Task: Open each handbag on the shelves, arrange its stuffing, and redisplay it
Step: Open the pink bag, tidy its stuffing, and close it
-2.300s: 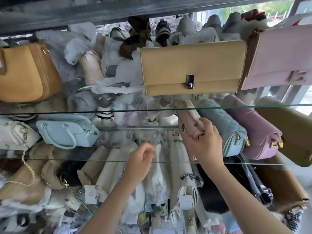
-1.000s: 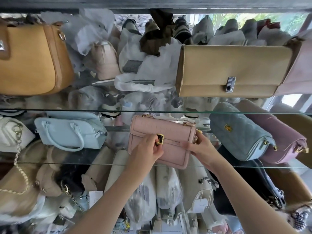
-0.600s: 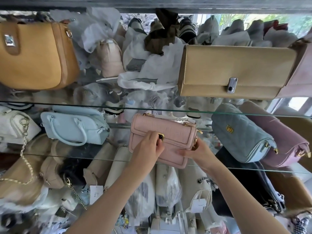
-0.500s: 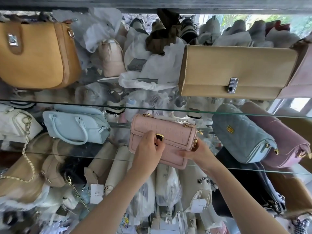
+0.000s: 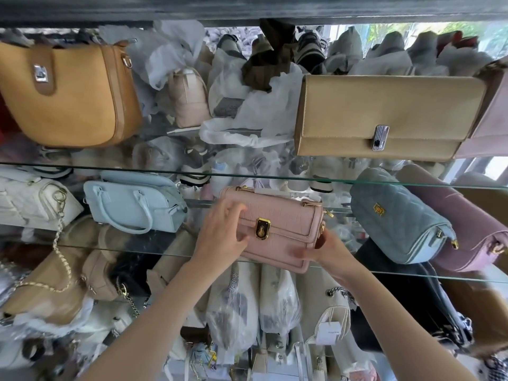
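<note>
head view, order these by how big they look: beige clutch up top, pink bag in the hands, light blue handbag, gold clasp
1. beige clutch, clearly largest.
2-3. pink bag and light blue handbag: near alike; the pink one may sit nearer the camera, so unranked.
4. gold clasp, smallest.

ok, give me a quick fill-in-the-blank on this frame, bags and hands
The left hand and right hand hold a handbag coloured ___.
Its clasp is ___ metal.
The quilted bag lies to its ___ in the picture.
The tan clutch sits on the glass shelf ___ it.
Missing words: pink; gold; right; above.
</note>
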